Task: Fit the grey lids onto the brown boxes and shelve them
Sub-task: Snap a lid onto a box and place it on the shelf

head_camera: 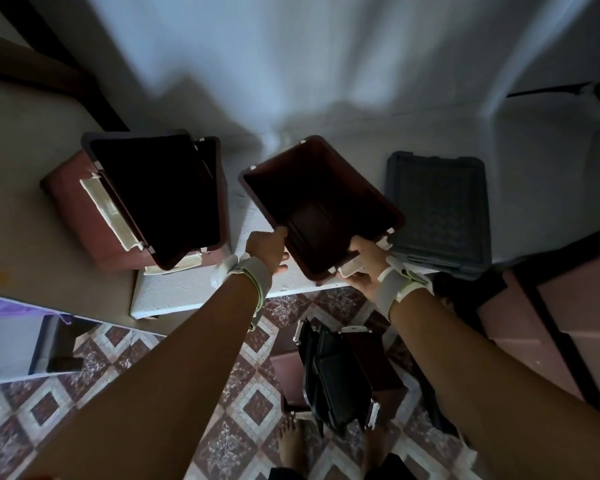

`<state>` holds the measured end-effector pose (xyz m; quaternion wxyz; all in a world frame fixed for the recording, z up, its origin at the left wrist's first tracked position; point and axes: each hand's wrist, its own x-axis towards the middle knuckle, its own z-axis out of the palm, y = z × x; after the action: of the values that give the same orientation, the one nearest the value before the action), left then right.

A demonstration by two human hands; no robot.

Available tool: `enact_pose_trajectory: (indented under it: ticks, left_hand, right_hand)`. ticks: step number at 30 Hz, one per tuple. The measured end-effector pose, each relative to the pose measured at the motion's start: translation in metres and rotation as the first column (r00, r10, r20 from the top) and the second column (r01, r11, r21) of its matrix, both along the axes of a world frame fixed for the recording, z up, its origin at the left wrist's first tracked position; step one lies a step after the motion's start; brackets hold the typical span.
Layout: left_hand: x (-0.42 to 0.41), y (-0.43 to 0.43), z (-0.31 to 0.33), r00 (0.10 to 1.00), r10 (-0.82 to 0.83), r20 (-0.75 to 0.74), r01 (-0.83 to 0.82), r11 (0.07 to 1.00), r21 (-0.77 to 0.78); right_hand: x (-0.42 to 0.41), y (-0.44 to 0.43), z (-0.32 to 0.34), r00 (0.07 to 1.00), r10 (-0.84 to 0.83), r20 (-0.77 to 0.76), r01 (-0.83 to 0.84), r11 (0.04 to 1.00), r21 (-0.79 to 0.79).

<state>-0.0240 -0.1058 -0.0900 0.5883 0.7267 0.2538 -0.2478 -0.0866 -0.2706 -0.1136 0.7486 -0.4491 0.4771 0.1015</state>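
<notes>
- An open brown box [321,188], with no lid, sits tilted at the middle of the view. It is over the white counter [194,289], and its dark inside faces the camera.
- The left hand [267,249] grips the box's near left rim, fingers curled onto the edge.
- The right hand [366,263] grips the box's near right corner, fingers wrapped round a white latch [352,268] there.
- Both wrists wear pale bands.
- Whether the box rests on the counter or is held just above it cannot be told.
- Just right of the box, a stack of grey lids [440,209] lies flat on the counter, ribbed side up.
- To the left, apart from the held box, a second brown box [80,209] stands on the counter. A dark lid [156,195] lies askew across its top, not seated.
- A white latch shows on the second box's left side.
- Below the counter is a patterned tile floor [222,393].
- On the floor, near the person's bare feet [291,445], lies a pile [340,372] of dark lids and a brown box.
- The picture is dim and a little blurred.
</notes>
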Motion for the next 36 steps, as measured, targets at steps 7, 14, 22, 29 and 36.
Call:
enact_pose_trajectory:
  ticks: [7, 14, 22, 29, 36]
  left_hand:
    - [0.018, 0.032, -0.046, 0.979, 0.163, 0.125, -0.191, 0.947, 0.258]
    - [-0.006, 0.028, -0.014, 0.998, 0.040, 0.051, -0.060, 0.871, 0.488]
    - [-0.027, 0.046, -0.037, 0.999, 0.040, 0.001, -0.036, 0.886, 0.461]
    - [-0.047, 0.034, -0.011, 0.979, 0.160, 0.128, -0.200, 0.874, 0.442]
    - [-0.053, -0.019, 0.032, 0.953, -0.006, 0.303, -0.195, 0.752, 0.630]
  right_hand:
    - [-0.045, -0.026, 0.003, 0.979, 0.173, -0.111, -0.185, 0.978, -0.100]
    - [-0.038, -0.050, 0.007, 0.973, 0.170, -0.156, -0.206, 0.944, -0.256]
    - [-0.009, -0.076, 0.021, 0.951, 0.234, -0.202, -0.309, 0.744, -0.592]
    - [0.002, -0.067, 0.029, 0.938, 0.296, -0.179, -0.342, 0.711, -0.614]
    - [-0.006, -0.079, 0.040, 0.933, 0.327, -0.153, -0.347, 0.698, -0.627]
